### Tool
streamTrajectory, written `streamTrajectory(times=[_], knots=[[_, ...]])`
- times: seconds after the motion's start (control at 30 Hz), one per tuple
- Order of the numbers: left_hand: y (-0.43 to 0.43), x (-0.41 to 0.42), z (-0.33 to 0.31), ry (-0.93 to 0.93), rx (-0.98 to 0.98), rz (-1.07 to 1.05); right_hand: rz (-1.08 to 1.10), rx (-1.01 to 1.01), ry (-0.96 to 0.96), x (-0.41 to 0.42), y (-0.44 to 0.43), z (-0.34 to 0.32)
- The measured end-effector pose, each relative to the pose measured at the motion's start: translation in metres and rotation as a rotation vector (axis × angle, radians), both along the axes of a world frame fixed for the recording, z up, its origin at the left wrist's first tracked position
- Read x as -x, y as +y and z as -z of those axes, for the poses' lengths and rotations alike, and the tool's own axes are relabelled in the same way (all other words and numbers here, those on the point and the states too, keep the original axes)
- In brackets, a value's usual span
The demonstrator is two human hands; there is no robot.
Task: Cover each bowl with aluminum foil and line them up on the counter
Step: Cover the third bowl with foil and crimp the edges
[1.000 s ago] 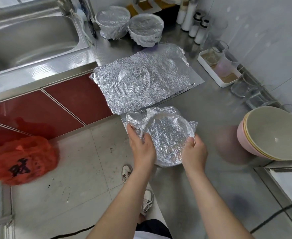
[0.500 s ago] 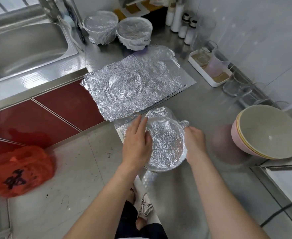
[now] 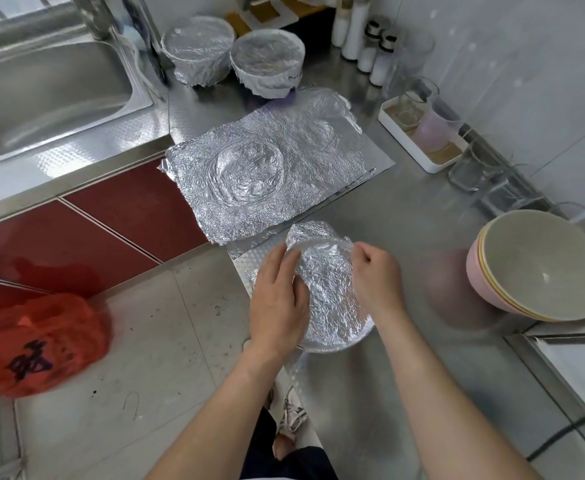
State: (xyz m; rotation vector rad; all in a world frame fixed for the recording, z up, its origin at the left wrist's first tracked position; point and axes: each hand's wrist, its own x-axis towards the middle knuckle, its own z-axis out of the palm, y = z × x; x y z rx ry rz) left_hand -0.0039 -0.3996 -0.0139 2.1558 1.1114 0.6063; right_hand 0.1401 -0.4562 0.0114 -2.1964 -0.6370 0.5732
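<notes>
On the far left an orange plastic bag [image 3: 38, 341] lies on the floor below a steel sink [image 3: 42, 95], neither of them part of the job. Further right, at the back of the steel surface [image 3: 405, 209], two covered bowls [image 3: 197, 53] stand side by side, just touching or nearly so, their foil tucked down the sides. In front of them one loose foil sheet [image 3: 267, 174] lies flat, its long axis running from the near left edge toward the back right, with a round bowl print pressed into it. Just nearer than that sheet sits the bowl in hand [image 3: 332, 296], foil over its mouth, at the surface's front edge and directly between the two hands. The left hand [image 3: 280, 299] lies on its left side with fingers fairly straight, pressing the foil down; the right hand [image 3: 374, 275] is curled at the right rim, pinching the foil against it. The hands are apart, one on each side, equally near. The crimping looks close to done, so the likely move is to carry this third bowl away and to the left, past the sheet, beside the covered pair. At far right leans a nested stack of bowls [image 3: 537, 265], uncovered, pink outermost; its rims suggest three.
</notes>
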Motion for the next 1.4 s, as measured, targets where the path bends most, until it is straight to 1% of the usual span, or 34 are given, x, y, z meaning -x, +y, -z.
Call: streamTrajectory(times=[0.07,0.23,0.33,0.4,0.47,0.53,0.63,0.7,0.8,0.87,0.97,1.03,1.1,1.23,1.4], knots=[[0.0,0.0,0.001,-0.003,-0.003,0.004,-0.024,0.025,-0.036,-0.001,-0.003,0.005],[0.001,0.001,0.001,0.001,-0.002,0.043,0.018,0.048,-0.057,0.004,-0.012,0.008],[0.008,0.004,-0.002,0.007,-0.009,0.114,-0.017,0.062,-0.031,0.001,-0.021,0.007],[0.011,0.007,-0.004,0.012,-0.028,0.144,-0.066,0.087,0.022,-0.004,-0.022,0.003],[0.01,0.008,-0.005,0.019,-0.021,0.134,-0.101,0.132,0.063,-0.009,-0.016,-0.002],[0.007,0.009,-0.004,0.018,0.02,0.105,-0.166,0.115,0.071,-0.011,-0.009,-0.003],[0.006,0.009,-0.003,0.014,0.036,0.107,-0.261,0.118,-0.045,-0.005,-0.005,-0.001],[0.01,0.008,-0.004,0.028,0.026,0.137,-0.23,0.121,-0.108,-0.002,-0.007,0.001],[0.017,0.009,-0.007,0.056,0.047,0.166,-0.172,0.12,-0.143,0.003,-0.012,0.002],[0.018,0.01,-0.01,0.047,0.032,0.12,-0.166,0.117,-0.139,0.005,-0.016,0.003],[0.013,0.013,-0.015,0.022,-0.014,-0.057,-0.157,0.107,-0.068,0.003,-0.018,-0.003],[0.007,0.015,-0.018,0.004,0.03,-0.172,-0.159,0.107,-0.023,-0.002,-0.014,-0.005],[0.001,0.017,-0.017,-0.028,0.051,-0.237,-0.185,0.102,-0.022,-0.005,-0.01,-0.007],[-0.006,0.017,-0.018,-0.039,0.099,-0.289,-0.206,0.058,-0.052,-0.001,-0.005,-0.006],[-0.001,0.009,-0.022,-0.125,0.154,-0.299,-0.17,-0.016,-0.077,0.004,-0.008,0.0]])
